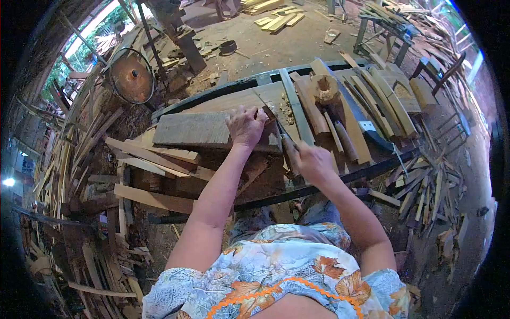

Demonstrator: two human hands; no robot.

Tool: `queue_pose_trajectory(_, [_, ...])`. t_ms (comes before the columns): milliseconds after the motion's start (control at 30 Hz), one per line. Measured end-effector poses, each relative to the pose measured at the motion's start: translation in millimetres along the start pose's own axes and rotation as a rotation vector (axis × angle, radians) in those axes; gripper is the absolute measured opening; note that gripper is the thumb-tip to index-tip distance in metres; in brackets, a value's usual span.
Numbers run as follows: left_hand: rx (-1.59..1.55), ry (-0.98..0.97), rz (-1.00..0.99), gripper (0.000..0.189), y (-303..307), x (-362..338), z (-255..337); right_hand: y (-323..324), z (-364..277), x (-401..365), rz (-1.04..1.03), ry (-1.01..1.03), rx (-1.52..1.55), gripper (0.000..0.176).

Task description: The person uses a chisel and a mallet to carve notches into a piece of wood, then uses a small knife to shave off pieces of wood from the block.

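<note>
A thick grey wooden board (191,130) lies on the workbench. Over its right end, my left hand (247,125) has its fingers bent round a small dark piece that I cannot make out. My right hand (314,162) is closed on the wooden handle of a long thin tool (273,114), which looks like a file. The tool slants up and left from the handle, its blade passing just right of my left fingers. Wood shavings (287,112) lie beside the blade.
Right of my hands lie wooden strips (385,101), a hollowed wood block (325,90) and a round handle (346,141). Loose planks (154,198) jut out at the bench's left. A round disc (132,77) stands at the back left. Scrap wood (430,186) covers the floor at right.
</note>
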State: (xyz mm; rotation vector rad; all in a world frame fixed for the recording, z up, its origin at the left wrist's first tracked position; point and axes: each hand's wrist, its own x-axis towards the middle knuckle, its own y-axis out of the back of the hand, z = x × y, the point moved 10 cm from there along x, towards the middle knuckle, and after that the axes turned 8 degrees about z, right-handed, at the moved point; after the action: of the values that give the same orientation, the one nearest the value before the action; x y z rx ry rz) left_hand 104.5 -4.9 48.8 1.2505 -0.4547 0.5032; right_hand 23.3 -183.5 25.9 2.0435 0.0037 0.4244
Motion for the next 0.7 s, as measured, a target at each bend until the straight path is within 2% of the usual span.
queue_pose_trajectory(133, [0.011, 0.015, 0.01, 0.031, -2.6, -0.6, -2.0, -30.7, -9.9, 60.1, 0.01, 0.014, 0.057, 0.014])
queue_pose_trajectory(200, [0.02, 0.018, 0.012, 0.031, -4.6, -1.0, -2.1, -29.5, -11.2, 64.5, 0.057, 0.012, 0.073, 0.028])
queue_pose_trajectory(433, [0.011, 0.011, 0.028, 0.03, -0.7, -0.3, -1.5, 7.1, 16.1, -54.8, 0.01, -0.018, 0.086, 0.018])
queue_pose_trajectory(533, [0.012, 0.026, 0.014, 0.03, -3.2, -0.2, -3.5, 16.2, 22.1, -68.2, 0.019, -0.063, 0.127, 0.016])
queue_pose_trajectory(633, [-0.003, 0.021, -0.001, 0.03, -7.3, 0.0, -5.2, 13.4, 9.2, -35.6, 0.021, -0.013, -0.01, 0.015])
queue_pose_trajectory(700, [-0.014, 0.006, 0.023, 0.029, -7.1, -0.4, -5.2, 10.5, -7.3, 3.9, 0.043, 0.004, 0.048, 0.015])
